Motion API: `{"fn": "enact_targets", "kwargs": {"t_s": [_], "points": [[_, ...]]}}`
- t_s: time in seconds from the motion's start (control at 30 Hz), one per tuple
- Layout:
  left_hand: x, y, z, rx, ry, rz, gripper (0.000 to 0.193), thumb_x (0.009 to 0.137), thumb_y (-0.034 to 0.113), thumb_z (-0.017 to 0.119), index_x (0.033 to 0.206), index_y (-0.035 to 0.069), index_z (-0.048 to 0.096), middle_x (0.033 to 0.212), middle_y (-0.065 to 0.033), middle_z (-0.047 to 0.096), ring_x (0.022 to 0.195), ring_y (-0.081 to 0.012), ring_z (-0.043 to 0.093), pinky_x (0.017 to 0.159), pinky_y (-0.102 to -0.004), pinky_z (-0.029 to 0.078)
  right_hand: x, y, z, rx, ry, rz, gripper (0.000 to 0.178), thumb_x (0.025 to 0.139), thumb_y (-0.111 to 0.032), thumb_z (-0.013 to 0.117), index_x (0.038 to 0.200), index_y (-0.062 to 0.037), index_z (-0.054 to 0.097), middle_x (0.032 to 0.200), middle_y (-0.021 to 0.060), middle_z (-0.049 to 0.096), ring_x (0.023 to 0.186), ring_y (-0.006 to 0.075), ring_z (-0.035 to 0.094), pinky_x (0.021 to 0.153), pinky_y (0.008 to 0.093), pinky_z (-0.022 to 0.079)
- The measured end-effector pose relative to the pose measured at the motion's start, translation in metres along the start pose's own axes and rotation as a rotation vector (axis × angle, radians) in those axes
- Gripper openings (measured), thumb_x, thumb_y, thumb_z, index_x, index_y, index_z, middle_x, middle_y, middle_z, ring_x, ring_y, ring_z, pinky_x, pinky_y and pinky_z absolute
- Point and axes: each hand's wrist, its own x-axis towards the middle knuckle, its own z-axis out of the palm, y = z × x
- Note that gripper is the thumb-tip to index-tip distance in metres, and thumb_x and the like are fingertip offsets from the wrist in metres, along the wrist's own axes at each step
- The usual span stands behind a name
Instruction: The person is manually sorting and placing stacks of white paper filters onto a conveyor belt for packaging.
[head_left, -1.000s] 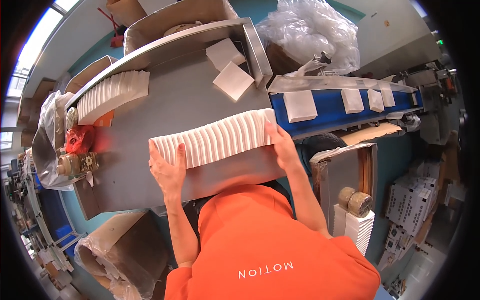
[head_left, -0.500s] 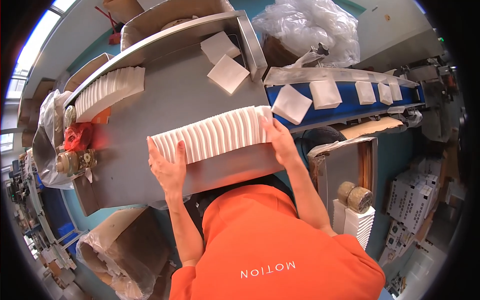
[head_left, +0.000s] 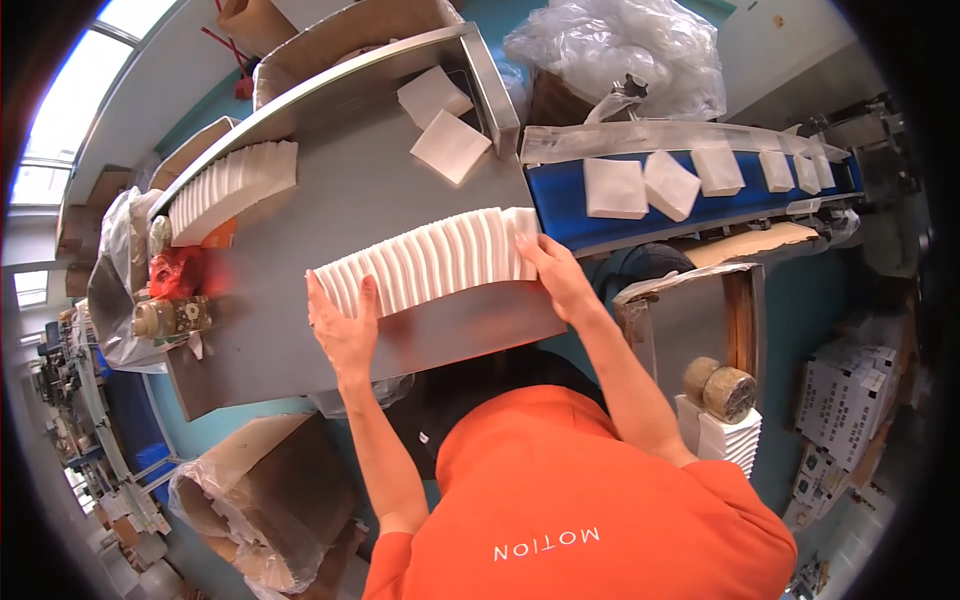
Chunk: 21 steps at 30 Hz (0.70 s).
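Note:
A long row of white paper napkins, packed on edge in wavy stacks, stands across the grey metal table. My left hand grips its left end, with the thumb on the near side and the fingers against the end. My right hand holds the right end, fingers against the last stack. The row bows slightly between my two hands. Farther back on the table lie two loose napkin stacks, flat. A second napkin row leans along the raised rim at the far left.
Several napkin stacks lie on a blue conveyor belt at the right. Tape-wrapped rolls and a red plastic bag sit at the table's left end. An open carton stands lower left; a weighted napkin pile stands lower right.
The napkin stacks on the belt lie at different places; which way they moved I cannot tell. Both hands keep their hold on the row's ends. The view has shifted slightly.

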Motion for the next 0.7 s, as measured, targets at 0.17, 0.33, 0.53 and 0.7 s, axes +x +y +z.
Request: {"fn": "enact_targets", "kwargs": {"t_s": [0.17,0.33,0.53,0.7], "points": [[-0.003,-0.005,0.010,0.008,0.010,0.029,0.097,0.084,0.060,0.066,0.146,-0.004,0.028,0.141,-0.0290,0.044,0.129,-0.0448,0.042,0.108,-0.0490,0.034,-0.001,-0.009,-0.020,0.222,0.238,-0.082,0.028,0.097,-0.020,0.060,0.116,0.0006,0.057,0.110,0.0102,0.065,0.094,0.0177,0.065,0.078,0.0295,0.055],[-0.003,0.006,0.008,-0.050,-0.046,0.012,0.104,0.081,0.063,0.066,0.150,0.000,0.021,0.143,-0.0313,0.039,0.133,-0.0471,0.038,0.110,-0.0500,0.030,-0.005,-0.023,0.021,-0.528,0.109,-0.249,0.050,0.095,-0.042,0.062,0.118,0.0032,0.059,0.102,0.0097,0.066,0.094,0.0182,0.060,0.086,0.0301,0.047],[0.007,-0.001,-0.001,0.005,-0.105,0.001,0.106,0.081,0.064,0.067,0.150,-0.001,0.021,0.145,-0.0291,0.039,0.134,-0.0455,0.036,0.111,-0.0499,0.030,0.002,-0.013,-0.003,0.037,-0.015,0.196,0.039,0.092,-0.021,0.064,0.124,0.0010,0.057,0.112,0.0093,0.064,0.098,0.0174,0.062,0.085,0.0325,0.050],[0.008,0.001,0.002,-0.081,-0.135,0.039,0.107,0.080,0.065,0.067,0.150,-0.002,0.022,0.146,-0.0287,0.037,0.135,-0.0442,0.036,0.112,-0.0499,0.029,0.004,-0.002,-0.031,0.287,0.261,-0.017,0.037,0.095,-0.021,0.062,0.123,0.0019,0.055,0.111,0.0103,0.064,0.100,0.0210,0.064,0.086,0.0304,0.054]]}}
